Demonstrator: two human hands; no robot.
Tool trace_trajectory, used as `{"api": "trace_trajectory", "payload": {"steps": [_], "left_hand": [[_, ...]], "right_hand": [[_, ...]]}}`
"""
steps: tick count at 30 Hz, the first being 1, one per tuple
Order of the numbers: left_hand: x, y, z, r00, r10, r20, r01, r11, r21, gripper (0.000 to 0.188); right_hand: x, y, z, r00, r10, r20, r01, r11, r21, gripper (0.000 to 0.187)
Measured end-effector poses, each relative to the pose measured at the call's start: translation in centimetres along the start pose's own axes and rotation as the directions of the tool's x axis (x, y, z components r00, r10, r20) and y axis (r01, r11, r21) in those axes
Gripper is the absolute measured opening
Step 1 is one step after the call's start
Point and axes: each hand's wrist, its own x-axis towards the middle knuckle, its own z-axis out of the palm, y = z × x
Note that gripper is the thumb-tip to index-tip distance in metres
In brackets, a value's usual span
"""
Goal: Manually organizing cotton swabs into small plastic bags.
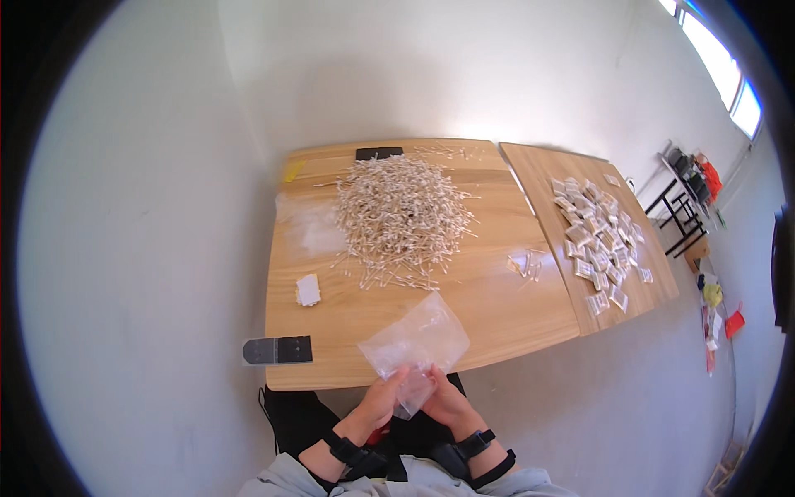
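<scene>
- Left hand (383,399) and right hand (448,403) are close together at the near edge of the tabletop (505,327), both gripping the same clear plastic bag (422,333). Fingers look closed on its lower part, but folded film hides some of them, so I can't say exactly how each one sits.
- The bag is right between the hands: narrow end dips down between them past the edge, wide part fans out ahead over the wood. Its long axis runs away from the body, leaning a bit to the right. Neither hand is clearly nearer, it's pretty much shared. Can't tell which end is the mouth, or if the far edge rests on the wood.
- Big heap of cotton swabs (406,217) sits pretty much straight ahead, past the bag's far end, with a few strays just beyond the film.
- Off to the left, on the left hand's side: a black-and-grey strip (278,350) poking over the edge, a white card stack (308,290), and more clear film (316,228) beside the heap.
- Out right, on the right hand's side: some loose swabs (527,264), then a jumble of small packets (603,236) on the other tabletop (654,290).
- Far back, behind the heap: a flat black thing (379,153), no idea what.
</scene>
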Motion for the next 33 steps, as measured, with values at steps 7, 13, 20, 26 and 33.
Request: {"api": "trace_trajectory", "payload": {"steps": [7, 13, 20, 26, 33], "left_hand": [[-1.6, 2.3, 1.1, 0.995, -0.047, -0.092, 0.079, 0.918, 0.388, 0.035], [-2.6, 3.5, -0.3, 0.989, 0.075, -0.129, -0.011, 0.899, 0.438, 0.032], [-3.2, 4.2, -3.5, 0.949, 0.178, -0.26, -0.042, 0.889, 0.455, 0.03], [-2.7, 4.1, -4.0, 0.937, 0.196, -0.29, -0.04, 0.883, 0.467, 0.028], [-2.8, 4.4, -3.2, 0.917, 0.227, -0.327, -0.024, 0.852, 0.524, 0.026]], "right_hand": [[-0.3, -0.3, -2.4, 0.964, -0.195, -0.18, 0.186, 0.98, -0.069, 0.034], [-3.5, -3.8, -2.9, 0.808, -0.493, -0.322, 0.411, 0.864, -0.292, 0.035], [-7.4, -12.2, -6.5, 0.547, -0.744, -0.384, 0.618, 0.668, -0.414, 0.045], [-7.6, -21.4, -11.1, 0.369, -0.838, -0.401, 0.749, 0.524, -0.406, 0.032], [-4.8, -33.3, -13.8, 0.214, -0.898, -0.383, 0.896, 0.336, -0.288, 0.017]]}}
